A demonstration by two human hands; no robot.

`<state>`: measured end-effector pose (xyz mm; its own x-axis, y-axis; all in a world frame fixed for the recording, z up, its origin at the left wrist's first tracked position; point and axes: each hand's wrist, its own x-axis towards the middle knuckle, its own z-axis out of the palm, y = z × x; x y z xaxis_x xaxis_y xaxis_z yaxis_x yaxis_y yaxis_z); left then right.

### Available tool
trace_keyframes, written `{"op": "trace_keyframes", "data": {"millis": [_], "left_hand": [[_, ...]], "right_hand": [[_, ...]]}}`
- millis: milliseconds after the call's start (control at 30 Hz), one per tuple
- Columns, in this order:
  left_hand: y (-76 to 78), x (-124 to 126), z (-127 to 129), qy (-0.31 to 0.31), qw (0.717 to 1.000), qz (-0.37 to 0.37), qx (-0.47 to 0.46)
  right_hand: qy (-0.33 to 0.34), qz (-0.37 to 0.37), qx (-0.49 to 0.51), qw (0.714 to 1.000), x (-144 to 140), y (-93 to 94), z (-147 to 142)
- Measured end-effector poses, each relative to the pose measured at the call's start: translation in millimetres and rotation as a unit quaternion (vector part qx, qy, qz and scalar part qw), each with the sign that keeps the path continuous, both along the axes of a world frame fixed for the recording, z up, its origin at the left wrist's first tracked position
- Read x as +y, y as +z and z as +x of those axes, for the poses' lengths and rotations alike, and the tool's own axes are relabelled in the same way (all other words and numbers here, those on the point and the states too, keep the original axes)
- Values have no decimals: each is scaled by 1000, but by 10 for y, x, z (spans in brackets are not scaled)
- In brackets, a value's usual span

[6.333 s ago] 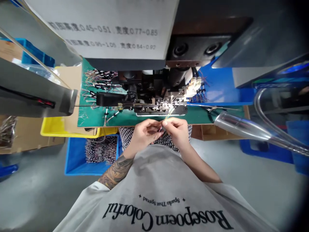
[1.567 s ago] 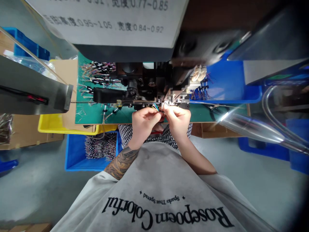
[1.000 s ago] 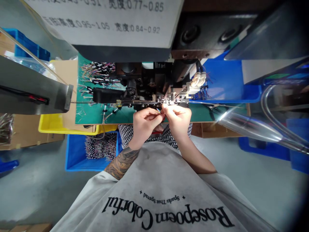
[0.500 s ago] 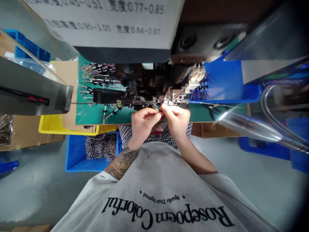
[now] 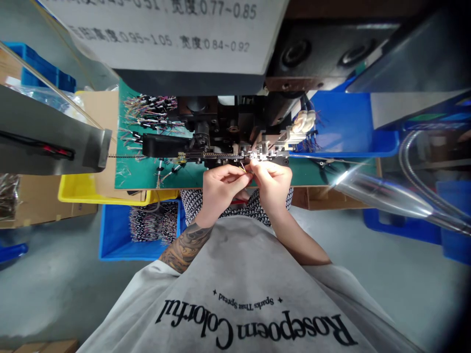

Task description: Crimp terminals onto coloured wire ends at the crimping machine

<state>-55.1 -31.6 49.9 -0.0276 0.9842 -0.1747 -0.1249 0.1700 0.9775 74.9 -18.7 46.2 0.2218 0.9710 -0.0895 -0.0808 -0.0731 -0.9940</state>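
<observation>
Nearest the camera, a grey printed shirt [image 5: 243, 294] fills the lower view, a tattooed forearm running up from it. Left hand [image 5: 220, 189] and right hand [image 5: 271, 182] meet at the front edge of the green mat [image 5: 147, 174], fingertips pinched together on a bundle of thin wires [image 5: 243, 168]. Half a second ago blue and yellow strands fanned out plainly between the thumbs; now only a short yellowish bit shows, the ends brought right up against the metal die [image 5: 259, 154] of the crimping machine [image 5: 221, 130]. Hands otherwise unmoved, well forward of where they sat six seconds back.

Left of the knees: blue bin [image 5: 110, 235] of finished harnesses. Beyond it, a yellow tray [image 5: 73, 193]. On the mat's far left, loose wire pieces [image 5: 147, 113]. Right of the die, another blue tray [image 5: 346, 127]. Overhead, a white label [image 5: 165, 34] with printed figures.
</observation>
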Motion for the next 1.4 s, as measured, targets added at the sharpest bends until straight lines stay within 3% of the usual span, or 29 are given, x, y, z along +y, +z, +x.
{"op": "trace_keyframes", "data": {"millis": [467, 700, 933, 1067, 1400], "left_hand": [[52, 8, 13, 15, 1000, 15, 15], [41, 14, -3, 15, 999, 12, 32], [36, 17, 2, 11, 1000, -3, 10], [33, 14, 15, 11, 1000, -3, 7], [10, 18, 2, 12, 1000, 1, 19]], "right_hand": [[-23, -10, 10, 1000, 10, -37, -34], [25, -10, 16, 1000, -40, -76, -1], [-23, 31, -67, 997, -68, -5, 10], [-59, 32, -63, 996, -38, 18, -12], [-48, 21, -41, 998, -14, -31, -10]]}}
